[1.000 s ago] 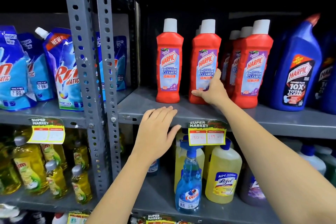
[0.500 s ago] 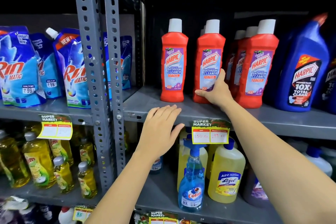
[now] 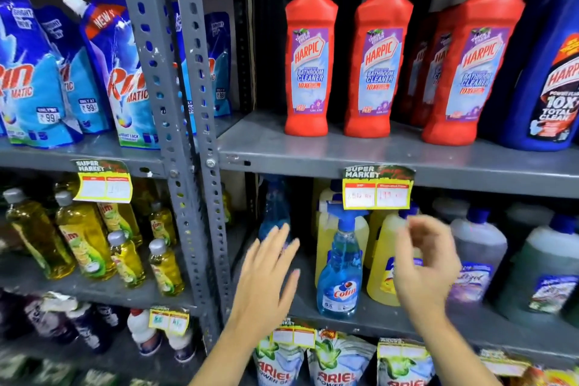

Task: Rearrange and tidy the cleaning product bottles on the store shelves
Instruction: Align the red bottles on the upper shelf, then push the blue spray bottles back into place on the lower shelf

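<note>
Red Harpic bathroom cleaner bottles stand upright on the upper grey shelf (image 3: 391, 153): one at the left (image 3: 310, 53), one beside it (image 3: 380, 53), a third (image 3: 473, 56) further right with more behind. My left hand (image 3: 269, 269) hovers flat and empty in front of the lower shelf (image 3: 391, 318), close to a blue spray bottle at the back (image 3: 274, 213). My right hand (image 3: 423, 263), fingers loosely curled and blurred, is empty in front of a yellow Lizol bottle (image 3: 382, 244). A blue Colin spray bottle (image 3: 340, 263) stands between my hands.
A big blue Harpic bottle (image 3: 551, 72) stands at the right of the upper shelf. Grey slotted posts (image 3: 188, 135) split the bays. Rin pouches (image 3: 34, 72) and yellow Vim bottles (image 3: 81, 238) fill the left bay. Ariel packs (image 3: 279, 367) sit below. Price tags (image 3: 377, 188) hang from shelf edges.
My right hand let go of the middle red Harpic bottle and dropped to the lower shelf. My left hand also moved down off the upper shelf edge. The camera moved closer and tilted down.
</note>
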The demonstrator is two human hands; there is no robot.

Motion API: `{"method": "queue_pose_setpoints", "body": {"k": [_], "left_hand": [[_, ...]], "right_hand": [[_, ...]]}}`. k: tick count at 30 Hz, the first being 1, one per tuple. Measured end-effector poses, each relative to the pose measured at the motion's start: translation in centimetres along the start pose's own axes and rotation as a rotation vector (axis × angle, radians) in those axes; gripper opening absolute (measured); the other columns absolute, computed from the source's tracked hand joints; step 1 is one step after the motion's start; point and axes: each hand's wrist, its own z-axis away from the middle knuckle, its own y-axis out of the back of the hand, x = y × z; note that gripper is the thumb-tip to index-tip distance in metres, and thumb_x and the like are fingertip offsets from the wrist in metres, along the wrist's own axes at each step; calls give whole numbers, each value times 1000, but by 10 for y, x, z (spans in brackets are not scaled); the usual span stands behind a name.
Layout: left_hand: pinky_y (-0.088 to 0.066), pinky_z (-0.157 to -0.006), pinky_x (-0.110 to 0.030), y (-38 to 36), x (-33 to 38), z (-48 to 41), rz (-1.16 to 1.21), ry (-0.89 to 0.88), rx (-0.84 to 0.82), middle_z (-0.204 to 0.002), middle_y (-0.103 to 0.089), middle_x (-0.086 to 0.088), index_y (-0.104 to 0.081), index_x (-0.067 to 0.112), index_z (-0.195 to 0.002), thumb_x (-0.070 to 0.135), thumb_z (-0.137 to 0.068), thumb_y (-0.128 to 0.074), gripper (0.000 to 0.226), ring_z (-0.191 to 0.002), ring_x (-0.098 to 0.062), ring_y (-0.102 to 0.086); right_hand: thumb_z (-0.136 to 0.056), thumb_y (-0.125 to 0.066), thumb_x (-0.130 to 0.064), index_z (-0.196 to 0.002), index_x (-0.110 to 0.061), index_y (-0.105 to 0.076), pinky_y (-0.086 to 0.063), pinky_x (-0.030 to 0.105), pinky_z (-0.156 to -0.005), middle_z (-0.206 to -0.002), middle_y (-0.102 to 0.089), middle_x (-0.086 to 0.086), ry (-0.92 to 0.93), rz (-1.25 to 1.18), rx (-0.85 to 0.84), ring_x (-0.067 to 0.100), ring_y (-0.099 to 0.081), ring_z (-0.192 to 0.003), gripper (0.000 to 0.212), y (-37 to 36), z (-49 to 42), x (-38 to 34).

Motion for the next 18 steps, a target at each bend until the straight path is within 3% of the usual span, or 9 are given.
{"method": "queue_pose_setpoints", "body": {"k": [3,6,10,13,18], "left_hand": [[1,-121,-40,-39,-17,43,-97,104,-296,-160,3,8,-24,25,-151,43,-102,-32,53,-149,-14,3],[7,-119,-32,-64,-33,59,-117,182,-463,-160,11,5,-15,23,-153,47,-102,-27,58,-146,-14,21],[1,-121,-39,-84,-50,66,-190,202,-660,-162,6,-5,-13,19,-153,47,-102,-29,61,-148,-22,15],[2,-121,-41,-94,-59,74,-228,202,-733,-163,5,-7,-6,20,-154,47,-101,-32,64,-149,-24,8],[5,-120,-42,-105,-68,86,-245,165,-685,-163,5,-6,0,22,-153,49,-100,-29,66,-149,-25,8]], "right_hand": [[-84,-65,7,-100,-20,-59,-44,10,-66,-85,-62,-5,-182,139,-194,2,-57,-71,32,1,45,36],[-83,-72,-6,-116,-23,-55,-53,26,-69,-96,-62,-1,-371,237,-406,8,-59,-80,40,-2,59,61],[-78,-80,-25,-135,-16,-45,-53,39,-90,-123,-58,0,-539,353,-632,16,-60,-106,67,-10,66,80],[-76,-83,-27,-132,-19,-43,-54,42,-93,-119,-65,-1,-636,349,-717,17,-65,-108,69,-14,70,87],[-78,-83,-27,-135,-15,-42,-54,45,-94,-124,-66,5,-648,359,-730,23,-66,-109,71,-16,70,93]]}}
